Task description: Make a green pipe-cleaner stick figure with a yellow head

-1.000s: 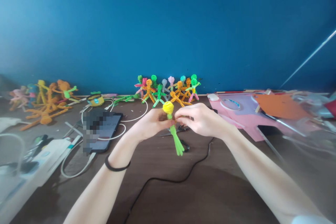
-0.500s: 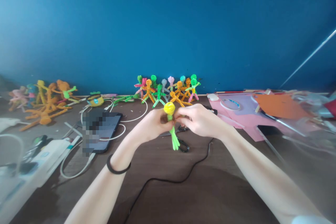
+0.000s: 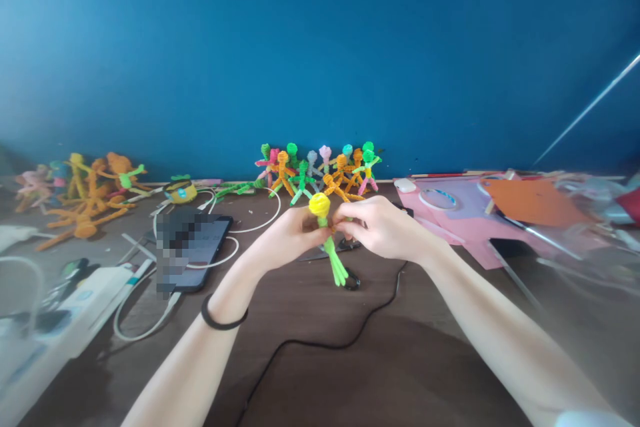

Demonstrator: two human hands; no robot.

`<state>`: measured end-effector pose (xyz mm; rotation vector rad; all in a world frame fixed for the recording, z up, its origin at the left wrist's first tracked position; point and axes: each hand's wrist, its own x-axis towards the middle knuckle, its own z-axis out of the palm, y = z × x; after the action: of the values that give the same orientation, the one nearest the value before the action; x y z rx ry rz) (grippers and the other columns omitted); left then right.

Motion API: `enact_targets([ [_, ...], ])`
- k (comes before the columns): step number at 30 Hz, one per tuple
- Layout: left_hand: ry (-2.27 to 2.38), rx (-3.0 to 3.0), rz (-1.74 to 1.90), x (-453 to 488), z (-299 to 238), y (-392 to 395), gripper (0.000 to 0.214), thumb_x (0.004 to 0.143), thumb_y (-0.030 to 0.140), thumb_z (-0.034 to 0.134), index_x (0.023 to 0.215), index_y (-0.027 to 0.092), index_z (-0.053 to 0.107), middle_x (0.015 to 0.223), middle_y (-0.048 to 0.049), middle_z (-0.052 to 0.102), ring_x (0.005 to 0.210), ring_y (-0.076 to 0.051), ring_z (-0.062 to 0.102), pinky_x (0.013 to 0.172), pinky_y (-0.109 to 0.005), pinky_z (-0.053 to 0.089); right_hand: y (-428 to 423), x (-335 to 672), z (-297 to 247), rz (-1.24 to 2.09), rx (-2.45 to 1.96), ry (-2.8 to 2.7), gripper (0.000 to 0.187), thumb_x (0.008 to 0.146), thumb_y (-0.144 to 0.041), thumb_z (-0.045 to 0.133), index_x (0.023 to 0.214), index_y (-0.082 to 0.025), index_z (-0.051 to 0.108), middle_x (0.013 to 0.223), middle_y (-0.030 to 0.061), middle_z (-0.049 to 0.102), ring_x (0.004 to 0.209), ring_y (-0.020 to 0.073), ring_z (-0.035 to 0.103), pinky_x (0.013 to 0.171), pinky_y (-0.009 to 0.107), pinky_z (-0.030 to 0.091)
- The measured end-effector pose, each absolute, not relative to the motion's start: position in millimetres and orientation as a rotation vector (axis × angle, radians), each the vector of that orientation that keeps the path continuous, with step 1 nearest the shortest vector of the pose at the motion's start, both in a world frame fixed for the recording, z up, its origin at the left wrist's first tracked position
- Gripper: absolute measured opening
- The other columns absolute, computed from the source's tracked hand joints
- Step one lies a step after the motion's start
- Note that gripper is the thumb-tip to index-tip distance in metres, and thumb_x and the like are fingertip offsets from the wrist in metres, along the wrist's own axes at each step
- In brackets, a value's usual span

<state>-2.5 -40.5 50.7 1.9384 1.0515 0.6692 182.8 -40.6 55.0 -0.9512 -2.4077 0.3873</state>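
Observation:
Between my hands is a pipe-cleaner figure (image 3: 320,205) with a coiled yellow head and light green strands hanging below. My left hand (image 3: 293,238) is closed around its neck and middle from the left. From the right, my right hand (image 3: 373,230) pinches at the figure's middle with thumb and fingertips. The fingertips of both hands nearly meet there, so exactly which strand the right one grips is partly hidden. The figure is held above the dark table (image 3: 320,380), its head up and its green ends tilted to the lower right.
Several finished pipe-cleaner figures (image 3: 303,177) stand against the blue wall (image 3: 320,53). More figures (image 3: 93,193) lie at the left, near a phone (image 3: 210,257) with white cables and a white power strip (image 3: 85,307). Pink paper (image 3: 480,240) and orange paper (image 3: 535,201) lie at the right. A black cable (image 3: 340,345) crosses in front.
The figure's yellow head has shifted slightly left and up, and its green ends have swung a little to the right. Both hands keep their hold.

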Motion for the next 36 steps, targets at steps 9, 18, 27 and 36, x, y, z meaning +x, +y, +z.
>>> enact_targets([
  [9,1.046,1.920,0.655,-2.2,50.5,-40.5,0.016,0.074,0.028,0.054,0.079,0.014,0.060,0.069,0.0015,0.058,0.061,-0.010,0.049,0.058,-0.022,0.040,-42.9,183.3,57.6,0.383,-0.967,-2.423,0.013,0.081,-0.012,0.051,0.079,-0.014,0.063,0.066,0.0013,0.064,0.054,0.0084,0.050,0.055,0.020,0.033],
  [18,1.099,1.966,0.668,0.1,50.0,-41.9,0.012,0.071,0.025,0.052,0.072,0.014,0.057,0.063,0.0026,0.053,0.057,-0.009,0.046,0.053,-0.021,0.038,-42.2,180.6,54.9,0.391,-0.961,-2.422,0.015,0.082,-0.011,0.049,0.080,-0.015,0.063,0.069,0.0019,0.065,0.056,0.0092,0.052,0.056,0.020,0.032],
  [27,1.324,2.128,0.761,1.8,43.5,-40.9,0.011,0.066,0.024,0.052,0.072,0.015,0.055,0.064,0.0028,0.054,0.060,-0.011,0.046,0.054,-0.022,0.037,-40.5,178.4,50.9,0.514,-1.028,-2.298,0.013,0.081,-0.014,0.050,0.083,-0.016,0.063,0.071,0.0019,0.065,0.058,0.0101,0.054,0.057,0.021,0.036],
  [36,1.224,2.084,0.787,1.1,45.4,-40.4,0.020,0.072,0.027,0.052,0.087,0.015,0.057,0.079,-0.0009,0.063,0.073,-0.015,0.055,0.063,-0.024,0.043,-39.1,183.6,53.4,0.658,-1.058,-2.223,0.020,0.079,-0.008,0.047,0.090,-0.018,0.060,0.075,0.0009,0.066,0.065,0.0115,0.059,0.061,0.023,0.040],
])
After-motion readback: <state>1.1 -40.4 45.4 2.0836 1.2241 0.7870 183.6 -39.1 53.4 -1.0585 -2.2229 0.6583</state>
